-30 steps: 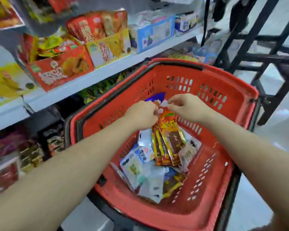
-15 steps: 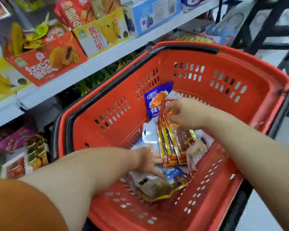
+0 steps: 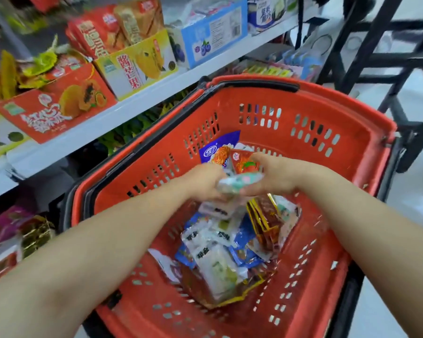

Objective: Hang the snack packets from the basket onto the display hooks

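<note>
Above the red basket (image 3: 359, 172), the left hand (image 3: 202, 182) and right hand (image 3: 276, 176) both grip one pale packet (image 3: 239, 182). More packets (image 3: 217, 254) lie heaped inside the basket below them. A shelf (image 3: 156, 93) of boxes (image 3: 54, 111) runs along the basket's left; a black rack (image 3: 415, 57) stands beyond its right corner.

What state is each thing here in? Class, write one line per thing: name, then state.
left hand, grips one end of the pale packet.
right hand, grips its other end.
pale packet, held above the pile between both hands.
red basket, upright, handles folded down.
packet pile, lying loose on the basket floor.
blue packet, leaning on the basket's far wall.
papaya box, open on the shelf.
</note>
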The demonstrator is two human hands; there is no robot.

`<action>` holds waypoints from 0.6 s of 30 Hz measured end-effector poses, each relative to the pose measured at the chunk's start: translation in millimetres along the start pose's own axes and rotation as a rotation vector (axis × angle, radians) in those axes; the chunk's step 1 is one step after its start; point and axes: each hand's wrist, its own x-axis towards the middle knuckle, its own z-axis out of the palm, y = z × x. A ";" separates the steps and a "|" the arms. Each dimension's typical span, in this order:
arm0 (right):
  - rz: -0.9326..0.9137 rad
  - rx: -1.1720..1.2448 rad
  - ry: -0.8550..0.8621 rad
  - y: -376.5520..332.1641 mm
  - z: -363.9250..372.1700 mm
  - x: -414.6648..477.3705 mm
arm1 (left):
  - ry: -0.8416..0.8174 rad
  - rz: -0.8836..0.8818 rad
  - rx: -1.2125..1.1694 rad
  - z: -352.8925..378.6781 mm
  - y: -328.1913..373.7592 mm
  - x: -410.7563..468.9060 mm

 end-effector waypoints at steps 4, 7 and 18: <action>-0.110 0.497 0.232 -0.5 -4.0 2.6 | 0.307 -0.088 -0.553 -37.3 -0.4 -2.4; -0.107 0.865 0.432 1.1 -8.0 7.4 | 0.368 -0.044 -1.072 -44.7 14.4 -5.9; -0.160 1.112 0.452 -4.7 -12.8 3.9 | 0.284 0.069 -1.744 -54.6 39.6 -8.8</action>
